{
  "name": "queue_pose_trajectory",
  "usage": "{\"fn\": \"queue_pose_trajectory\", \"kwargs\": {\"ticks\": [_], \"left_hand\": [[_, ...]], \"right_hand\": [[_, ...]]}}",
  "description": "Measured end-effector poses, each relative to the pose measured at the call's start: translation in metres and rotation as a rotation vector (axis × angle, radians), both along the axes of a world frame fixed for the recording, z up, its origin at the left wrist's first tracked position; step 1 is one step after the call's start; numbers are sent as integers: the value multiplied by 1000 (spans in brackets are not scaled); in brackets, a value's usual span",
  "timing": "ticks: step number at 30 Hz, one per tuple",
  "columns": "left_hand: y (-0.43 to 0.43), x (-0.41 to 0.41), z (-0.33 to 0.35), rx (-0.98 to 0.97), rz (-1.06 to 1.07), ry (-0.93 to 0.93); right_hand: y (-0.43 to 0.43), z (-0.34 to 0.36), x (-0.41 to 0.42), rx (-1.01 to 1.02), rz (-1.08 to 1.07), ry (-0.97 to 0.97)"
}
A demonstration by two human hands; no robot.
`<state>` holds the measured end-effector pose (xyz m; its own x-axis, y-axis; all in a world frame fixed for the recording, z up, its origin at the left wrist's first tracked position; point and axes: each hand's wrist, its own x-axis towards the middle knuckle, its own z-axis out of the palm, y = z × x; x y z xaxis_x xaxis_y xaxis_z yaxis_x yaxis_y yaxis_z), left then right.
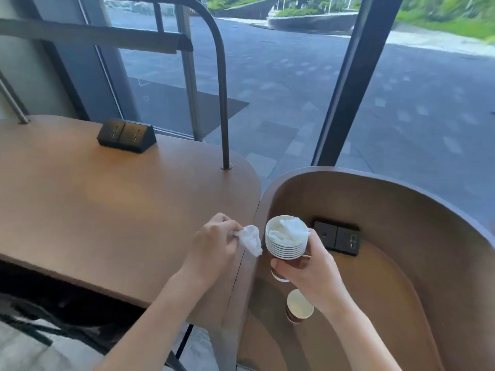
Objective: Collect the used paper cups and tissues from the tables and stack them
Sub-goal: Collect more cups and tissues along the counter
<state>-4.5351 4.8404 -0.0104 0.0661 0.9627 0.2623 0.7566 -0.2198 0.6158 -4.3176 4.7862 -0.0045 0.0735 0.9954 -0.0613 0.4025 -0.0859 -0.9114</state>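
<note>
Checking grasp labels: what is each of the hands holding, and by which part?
The left hand pinches a crumpled tissue by one end. The right hand grips the stack of paper cups round its lower body, below the rims.

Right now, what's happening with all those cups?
A person is clearing up. Their right hand holds a stack of paper cups with a tissue stuffed in the top one. Their left hand pinches another crumpled tissue right beside the stack's rim. One more paper cup stands on the lower table below.
</note>
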Motion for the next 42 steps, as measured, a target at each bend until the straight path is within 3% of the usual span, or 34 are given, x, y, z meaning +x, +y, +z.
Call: {"fn": "queue_pose_trajectory", "kwargs": {"ticks": [7, 15, 22, 25, 32, 42], "left_hand": [[3, 13, 40, 194, -234, -154], [-28, 70, 71, 33, -551, -119], [-44, 121, 69, 132, -716, 21], [-51, 142, 64, 150, -725, 67], [-71, 174, 67, 95, -608, -122], [-77, 192, 57, 195, -647, 86]], "right_hand": [[-25, -6, -13, -31, -123, -35], [-57, 6, 13, -7, -236, -123], [-84, 11, 51, 19, -326, -141], [-95, 12, 62, 42, -333, -174], [-114, 8, 85, 53, -330, -139], [-129, 3, 120, 102, -312, -97]]}}
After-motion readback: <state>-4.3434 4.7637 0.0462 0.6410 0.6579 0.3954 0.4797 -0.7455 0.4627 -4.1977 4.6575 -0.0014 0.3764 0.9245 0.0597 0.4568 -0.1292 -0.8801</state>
